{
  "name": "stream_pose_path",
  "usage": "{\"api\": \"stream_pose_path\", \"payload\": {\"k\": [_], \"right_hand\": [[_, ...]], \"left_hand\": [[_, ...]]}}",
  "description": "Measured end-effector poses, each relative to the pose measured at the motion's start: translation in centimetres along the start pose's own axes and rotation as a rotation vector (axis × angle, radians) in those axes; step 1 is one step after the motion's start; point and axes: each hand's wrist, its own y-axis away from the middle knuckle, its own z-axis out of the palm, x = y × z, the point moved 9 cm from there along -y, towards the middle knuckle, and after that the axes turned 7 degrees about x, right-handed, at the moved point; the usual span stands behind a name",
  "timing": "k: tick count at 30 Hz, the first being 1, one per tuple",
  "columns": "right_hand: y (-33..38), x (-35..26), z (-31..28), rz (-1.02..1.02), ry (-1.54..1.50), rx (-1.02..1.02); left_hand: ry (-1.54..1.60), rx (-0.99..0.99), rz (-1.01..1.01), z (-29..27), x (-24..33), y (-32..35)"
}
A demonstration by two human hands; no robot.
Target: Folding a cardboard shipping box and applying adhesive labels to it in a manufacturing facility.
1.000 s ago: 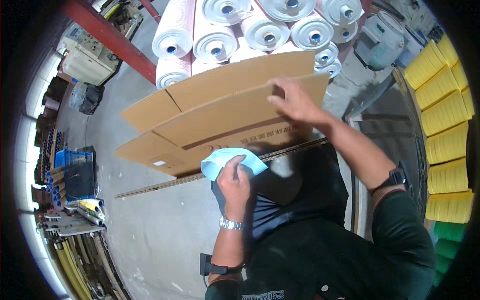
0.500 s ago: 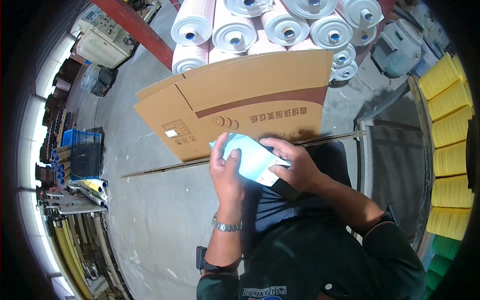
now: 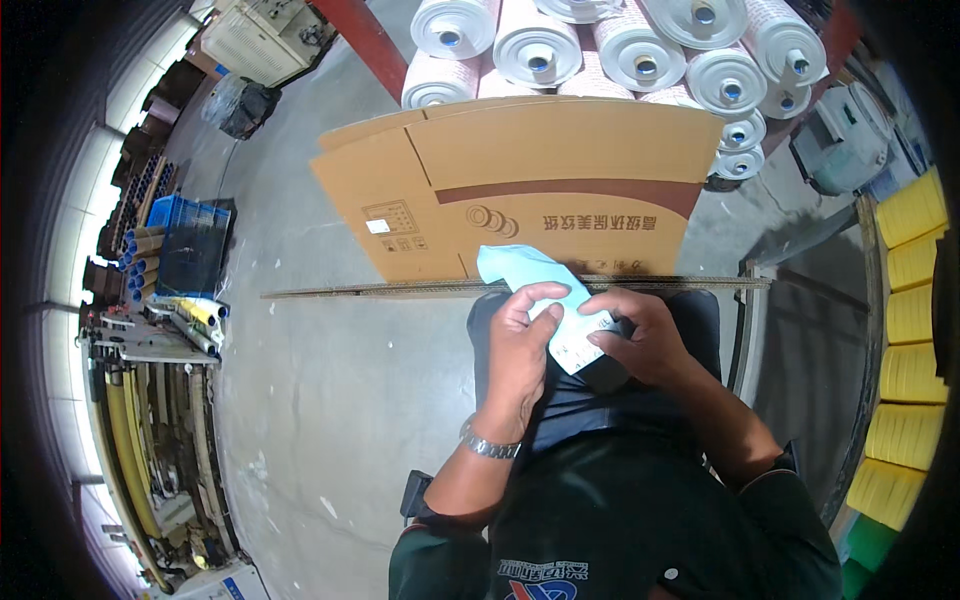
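Observation:
A pale blue sheet (image 3: 525, 268), with a white printed part at its lower end, is held above my lap. My left hand (image 3: 518, 340) pinches its left edge between thumb and fingers, and a metal-band watch (image 3: 490, 440) circles that wrist. On the other side my right hand (image 3: 645, 345) grips the printed end with thumb and forefinger. The sheet's upper end bends away from me, beyond both hands. Just past it, a folded brown cardboard carton (image 3: 560, 145) with dark print leans at a slant, above a thin cardboard edge (image 3: 400, 289) that runs across in front of me.
White wrapped rolls (image 3: 540, 60) are stacked behind the carton. Yellow stacked pieces (image 3: 910, 375) line the right side, beside a grey frame (image 3: 745, 350). At the left are a blue crate (image 3: 190, 215), brown tubes (image 3: 143, 260) and a rack of long rolls (image 3: 130, 430).
The sheet has turned more upright and bent, and my left hand has slid closer to my right. The whole scene has shifted rightward in the picture.

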Motion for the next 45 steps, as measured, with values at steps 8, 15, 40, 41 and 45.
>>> {"api": "stream_pose_path", "payload": {"k": [8,15,40,41,45], "right_hand": [[0.1,0.0,0.4,0.012,0.091,-0.048],[-0.2,0.2,0.0,0.017,0.123,-0.027],[-1.9,-0.5,-5.3,-0.067,0.121,0.306],[-2.3,-0.6,-6.4,-0.042,0.116,0.327],[-6.0,2.1,-10.5,0.250,0.198,0.325]], "left_hand": [[-0.033,-0.055,-0.032,-0.4,-0.6,-0.3],[-0.050,-0.025,-0.052,-0.9,-0.5,-1.1],[-0.015,0.189,0.029,-2.0,-0.2,-5.3],[-0.107,0.158,0.135,-2.4,0.8,-5.8],[-0.577,0.163,0.492,-1.1,4.0,-6.0]]}}
